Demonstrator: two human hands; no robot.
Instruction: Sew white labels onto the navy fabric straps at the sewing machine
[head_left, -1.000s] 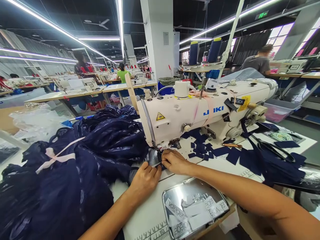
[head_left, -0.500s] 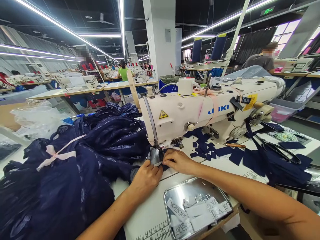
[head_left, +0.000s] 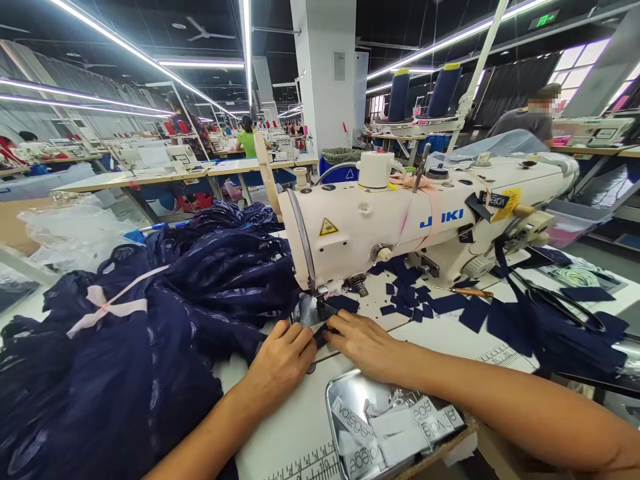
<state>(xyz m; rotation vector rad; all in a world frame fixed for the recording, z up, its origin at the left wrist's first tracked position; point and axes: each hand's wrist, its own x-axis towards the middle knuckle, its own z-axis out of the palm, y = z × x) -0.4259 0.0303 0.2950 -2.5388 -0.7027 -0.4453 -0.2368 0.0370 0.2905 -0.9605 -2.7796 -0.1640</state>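
A white sewing machine (head_left: 400, 220) stands over the white table. Just in front of its needle area, my left hand (head_left: 287, 353) is closed on the edge of dark navy fabric (head_left: 200, 267), which spreads in a large heap to the left. My right hand (head_left: 357, 343) pinches the same fabric beside the needle plate, its fingertips close to those of the left hand. The exact fold between the hands is partly hidden. A pale pink ribbon (head_left: 107, 307) lies on the heap.
A metal tray (head_left: 333, 427) of printed white labels sits at the front edge. Small navy pieces (head_left: 400, 287), a wooden-handled tool (head_left: 463, 291) and black-handled scissors (head_left: 565, 303) lie right. A plastic bag (head_left: 65, 233) is at left. People sit at other machines behind.
My left hand has shifted slightly left and my right hand a little lower, with a dark strip of fabric now showing between them. The view has moved slightly.
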